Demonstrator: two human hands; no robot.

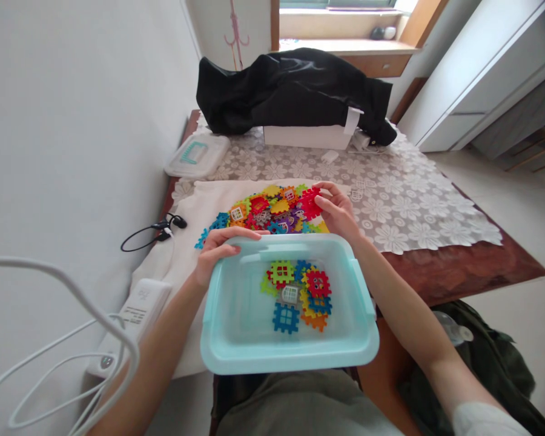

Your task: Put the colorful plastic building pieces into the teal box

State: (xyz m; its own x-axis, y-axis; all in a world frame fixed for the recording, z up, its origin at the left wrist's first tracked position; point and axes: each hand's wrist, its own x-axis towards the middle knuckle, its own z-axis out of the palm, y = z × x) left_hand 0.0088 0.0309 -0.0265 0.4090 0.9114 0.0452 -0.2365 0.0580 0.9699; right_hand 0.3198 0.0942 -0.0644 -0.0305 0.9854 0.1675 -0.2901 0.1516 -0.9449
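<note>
Pinching a red waffle block [309, 203] in the right hand [338, 212], left hand [222, 249] gripping a teal tray [290, 362]

This is a room in a home. A lace-patterned cloth [390, 206] is spread over a wooden table [454, 272]. Beyond it, a wooden windowsill [345, 46] with small ornaments [383, 33] is seen, while white cupboards [454, 91] stand on a pale tiled floor [518, 272].
</note>
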